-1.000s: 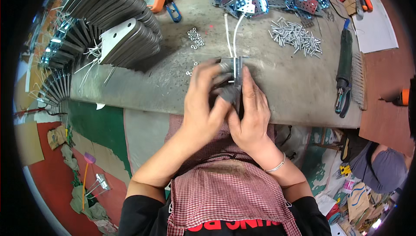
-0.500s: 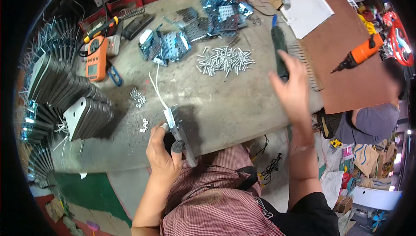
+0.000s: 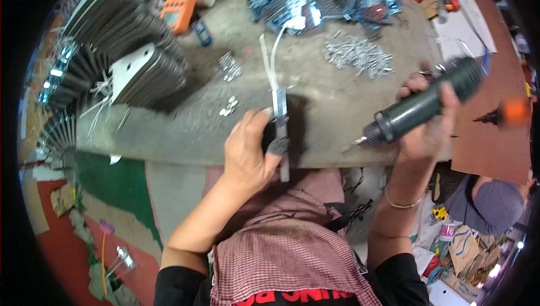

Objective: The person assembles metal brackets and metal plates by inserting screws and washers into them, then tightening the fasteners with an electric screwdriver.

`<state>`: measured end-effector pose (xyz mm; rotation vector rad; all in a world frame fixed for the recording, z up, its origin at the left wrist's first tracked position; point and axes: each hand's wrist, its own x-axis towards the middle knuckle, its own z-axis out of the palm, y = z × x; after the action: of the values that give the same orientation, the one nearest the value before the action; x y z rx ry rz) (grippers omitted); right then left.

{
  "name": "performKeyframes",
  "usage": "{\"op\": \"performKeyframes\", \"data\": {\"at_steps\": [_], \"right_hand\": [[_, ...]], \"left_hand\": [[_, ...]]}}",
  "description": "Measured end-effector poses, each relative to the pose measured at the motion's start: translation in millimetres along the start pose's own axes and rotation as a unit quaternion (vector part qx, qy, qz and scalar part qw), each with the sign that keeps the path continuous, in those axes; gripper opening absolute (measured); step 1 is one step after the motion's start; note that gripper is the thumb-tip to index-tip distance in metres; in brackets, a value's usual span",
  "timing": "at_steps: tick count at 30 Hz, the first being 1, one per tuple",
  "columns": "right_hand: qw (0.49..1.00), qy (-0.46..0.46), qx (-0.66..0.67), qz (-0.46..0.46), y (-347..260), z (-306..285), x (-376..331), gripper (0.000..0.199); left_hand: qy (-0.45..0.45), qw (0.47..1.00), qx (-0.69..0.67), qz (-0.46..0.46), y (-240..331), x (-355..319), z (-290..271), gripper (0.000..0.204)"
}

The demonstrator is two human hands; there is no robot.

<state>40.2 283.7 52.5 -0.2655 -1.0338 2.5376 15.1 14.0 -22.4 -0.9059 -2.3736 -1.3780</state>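
Note:
My left hand (image 3: 246, 151) grips a flat metal plate (image 3: 280, 103) held on edge at the front of the bench, a dark cover on its thumb. Two white wires (image 3: 272, 61) run up from the plate's far end. In my right hand (image 3: 430, 134) lies a dark green electric screwdriver (image 3: 413, 106), the fingers wrapped round its body. Its bit points left toward the plate, apart from it. Beyond the tool lies a heap of silver screws (image 3: 360, 56). Small metal nuts (image 3: 230, 66) and a few white ring-like pieces (image 3: 228, 107) lie left of the plate.
Stacked grey plates with wires (image 3: 143, 73) stand at the left. Farther back are an orange multimeter (image 3: 181, 5) and blue-wrapped perforated metal parts (image 3: 287, 11). At the right, a blurred orange power tool (image 3: 514, 112) lies over brown board (image 3: 489, 151); another person (image 3: 489, 205) is beyond.
My right hand has taken hold of the green screwdriver, lifted it and turned its bit toward the left. The left hand still holds the plate. The whole view has shifted.

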Motion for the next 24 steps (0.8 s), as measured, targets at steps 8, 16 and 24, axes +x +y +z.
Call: {"op": "performKeyframes", "data": {"at_steps": [8, 16, 24], "right_hand": [[0.975, 0.087, 0.189, -0.08, 65, 5, -1, 0.028], [0.971, 0.115, 0.196, -0.071, 84, -3, -3, 0.031], [0.975, 0.129, 0.161, -0.076, 88, -13, -4, 0.032]], "left_hand": [[0.017, 0.999, 0.015, 0.022, -7, -1, 5, 0.049], [0.011, 0.999, 0.007, 0.042, -10, -2, 1, 0.052], [-0.028, 0.996, 0.088, -0.002, -3, 3, -33, 0.051]]}}
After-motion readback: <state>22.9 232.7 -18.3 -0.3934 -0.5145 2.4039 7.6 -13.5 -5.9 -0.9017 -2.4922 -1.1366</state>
